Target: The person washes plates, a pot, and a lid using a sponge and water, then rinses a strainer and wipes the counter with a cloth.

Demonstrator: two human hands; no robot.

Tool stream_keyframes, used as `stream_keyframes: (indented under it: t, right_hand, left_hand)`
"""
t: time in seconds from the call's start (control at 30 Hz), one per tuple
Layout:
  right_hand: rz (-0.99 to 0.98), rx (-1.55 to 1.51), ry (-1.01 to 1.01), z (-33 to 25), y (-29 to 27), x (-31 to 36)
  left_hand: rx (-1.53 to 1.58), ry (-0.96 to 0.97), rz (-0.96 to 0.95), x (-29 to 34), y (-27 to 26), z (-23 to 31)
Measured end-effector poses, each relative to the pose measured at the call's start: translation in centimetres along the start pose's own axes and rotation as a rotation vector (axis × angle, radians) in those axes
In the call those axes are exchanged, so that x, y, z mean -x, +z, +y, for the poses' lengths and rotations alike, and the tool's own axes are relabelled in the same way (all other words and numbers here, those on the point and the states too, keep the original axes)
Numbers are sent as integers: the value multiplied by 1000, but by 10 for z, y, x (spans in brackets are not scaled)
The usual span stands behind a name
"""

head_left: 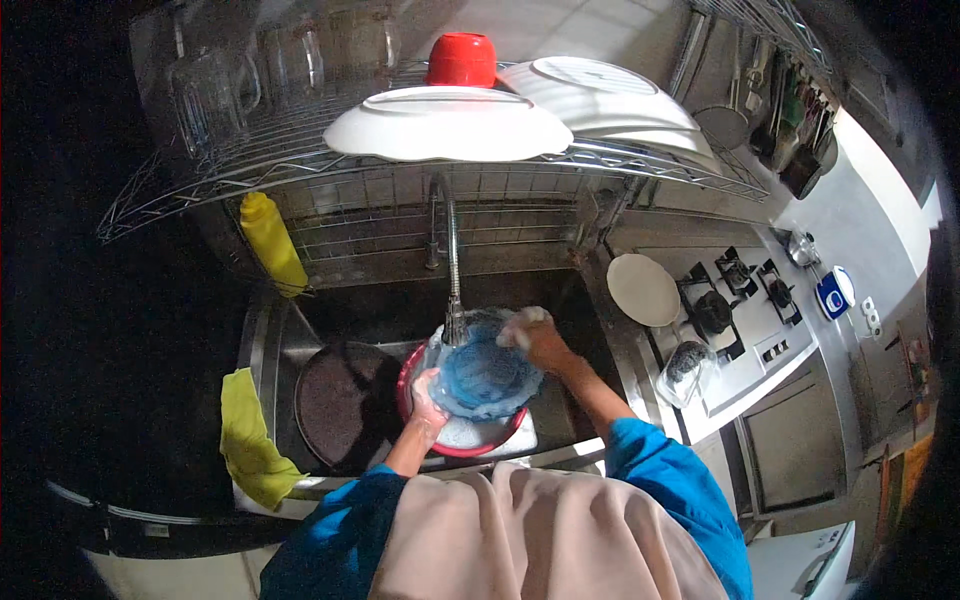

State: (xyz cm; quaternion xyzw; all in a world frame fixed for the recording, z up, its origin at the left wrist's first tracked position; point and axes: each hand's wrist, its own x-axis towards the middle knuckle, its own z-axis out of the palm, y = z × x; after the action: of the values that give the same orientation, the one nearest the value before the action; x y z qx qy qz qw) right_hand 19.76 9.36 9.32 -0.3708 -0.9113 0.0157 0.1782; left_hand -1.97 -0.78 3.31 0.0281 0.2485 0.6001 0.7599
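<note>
Blue dish (487, 378), frothy with suds, sat over the red basin (468, 452) in the sink (297, 347), beneath the faucet (454, 325) — my left hand (428, 400) gripped its left rim. My right hand (538, 338) was at the far right edge, foamy and blurred — whether it clasped anything, I couldn't tell. Beyond the stove (743, 372), a blue-and-white container (835, 293) bore markings too small to read.

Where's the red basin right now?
In the head view, the red basin is in the sink just below centre, right of the round brown disc, partly under the soapy blue dish.
</note>
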Motion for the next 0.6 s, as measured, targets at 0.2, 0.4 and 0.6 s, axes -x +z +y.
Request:
stream_keyframes:
  t: [0.2, 0.4, 0.6]
  right_hand:
    - [-390, 96, 93, -118, 40, -28]
    - [-262, -407, -317, -101, 57, 21]
    - [25, 361, -166, -70, -18, -22]
  left_hand:
    - [129, 125, -110, 9, 10, -4]
    - [110, 168, 37, 1, -23, -2]
    - [20, 82, -181, 36, 42, -3]
